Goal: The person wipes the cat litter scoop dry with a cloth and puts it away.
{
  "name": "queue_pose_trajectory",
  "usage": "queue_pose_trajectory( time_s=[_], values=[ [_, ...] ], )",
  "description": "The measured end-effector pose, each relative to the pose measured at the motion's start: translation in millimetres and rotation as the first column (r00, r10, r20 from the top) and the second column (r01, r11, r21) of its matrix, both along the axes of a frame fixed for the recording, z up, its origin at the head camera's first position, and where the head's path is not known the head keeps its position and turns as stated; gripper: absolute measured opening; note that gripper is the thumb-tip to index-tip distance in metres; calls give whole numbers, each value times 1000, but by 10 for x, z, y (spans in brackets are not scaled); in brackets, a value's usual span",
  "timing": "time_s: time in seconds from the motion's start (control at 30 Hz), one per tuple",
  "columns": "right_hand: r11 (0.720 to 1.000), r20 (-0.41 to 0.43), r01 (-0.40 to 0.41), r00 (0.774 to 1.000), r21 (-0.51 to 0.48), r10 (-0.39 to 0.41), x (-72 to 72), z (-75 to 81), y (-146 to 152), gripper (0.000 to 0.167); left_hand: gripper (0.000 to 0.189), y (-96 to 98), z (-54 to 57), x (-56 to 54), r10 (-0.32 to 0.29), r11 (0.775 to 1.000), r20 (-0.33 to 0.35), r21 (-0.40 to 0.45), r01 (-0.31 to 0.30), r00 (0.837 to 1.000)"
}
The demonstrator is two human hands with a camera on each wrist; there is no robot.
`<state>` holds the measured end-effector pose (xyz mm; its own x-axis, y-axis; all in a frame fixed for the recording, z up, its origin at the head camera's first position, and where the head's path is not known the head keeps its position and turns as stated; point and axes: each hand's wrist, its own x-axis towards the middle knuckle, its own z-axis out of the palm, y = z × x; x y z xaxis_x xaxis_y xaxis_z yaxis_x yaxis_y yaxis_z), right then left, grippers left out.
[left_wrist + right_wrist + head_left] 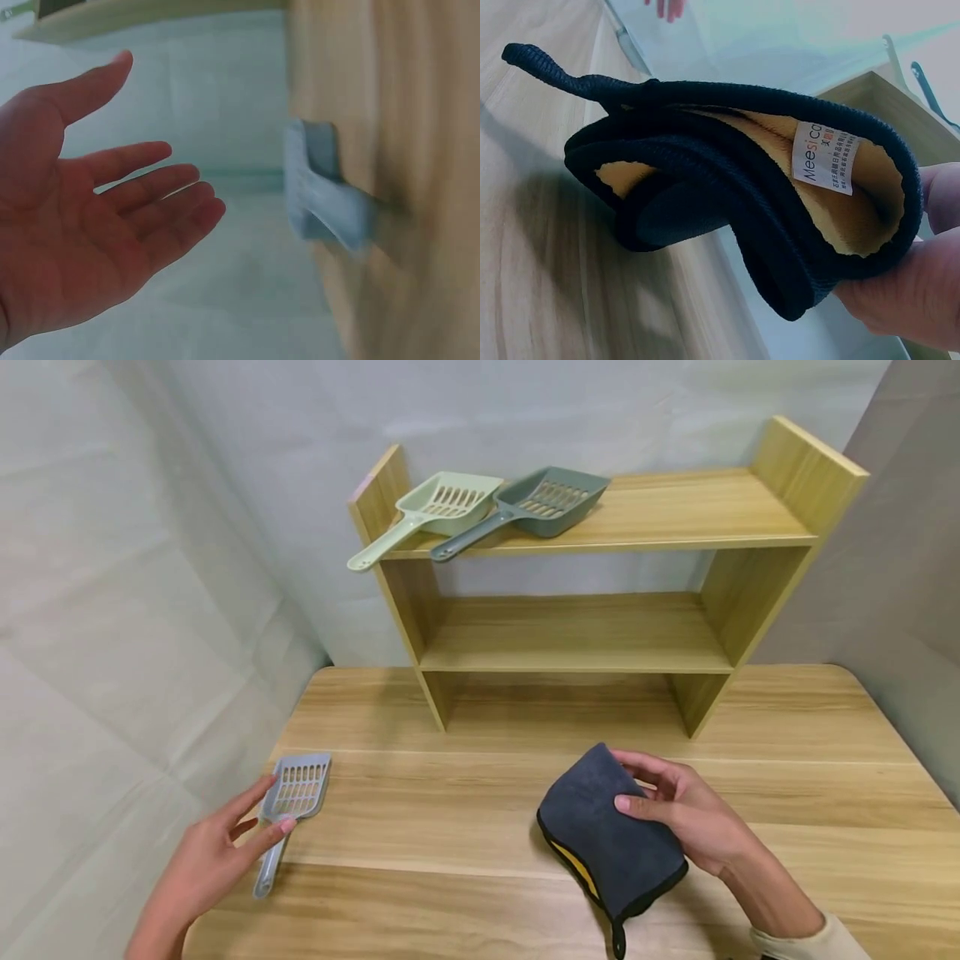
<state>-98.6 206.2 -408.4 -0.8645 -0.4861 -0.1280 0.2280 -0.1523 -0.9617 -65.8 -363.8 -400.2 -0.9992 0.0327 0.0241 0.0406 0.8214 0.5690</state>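
A folded cleaning cloth (607,827), dark grey with black edging and a yellow inner side, is pinched along its right side by my right hand (690,810). In the right wrist view its folds, a hanging loop and a white label (826,157) show above the wood. My left hand (213,852) has its fingers extended over a light blue-grey litter scoop (300,787). That scoop (319,187) lies on the table, apart from the left palm in the left wrist view, where it is blurred.
A two-tier wooden shelf (577,660) stands at the back of the wooden table (420,827). On its top board, at the left, rest a pale green litter scoop (420,527) and a dark grey-green one (498,520), handles jutting over the front edge. Pale sheeting (112,610) surrounds the table.
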Motion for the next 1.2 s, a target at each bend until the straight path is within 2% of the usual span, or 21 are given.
queue_pose_trajectory(
  time_s=[0.1, 0.23, 0.37, 0.6, 0.73, 0.87, 1.03, 1.2],
  values=[
    [1000, -6, 0, 1000, 3, 0, 0, -3, 8, 57, 83, -97, -84, 27, 1, 1000, 83, -11, 0, 997],
    [1000, -17, 1, 1000, 10, 0, 1, -2, 13, 57, 88, -186, -183, 57, 23, 998, 198, 60, -35, 980],
    [1000, -24, 2, 1000, 19, -1, 1, -5, 11, 57, 89, -243, -268, 83, 47, 995, 253, 74, -68, 966],
    [1000, -31, -4, 1000, 20, 4, -3, -11, -2, 57, 86, -266, -386, 137, 85, 993, 274, 50, -103, 958],
    [1000, -35, -6, 999, 20, 7, -1, -11, -4, 57, 88, -268, -412, 123, 124, 987, 320, 55, -149, 939],
    [999, -40, -3, 999, 33, 4, 3, -10, -5, 58, 89, -254, -419, 105, 158, 984, 334, 27, -177, 929],
    [1000, -41, -14, 999, 23, 15, 9, -6, -7, 58, 86, -223, -427, 73, 190, 980, 303, -8, -197, 934],
    [1000, -51, -20, 998, 14, 21, 21, -7, -2, 57, 80, -222, -467, 21, 197, 980, 269, -41, -193, 943]
  ],
)
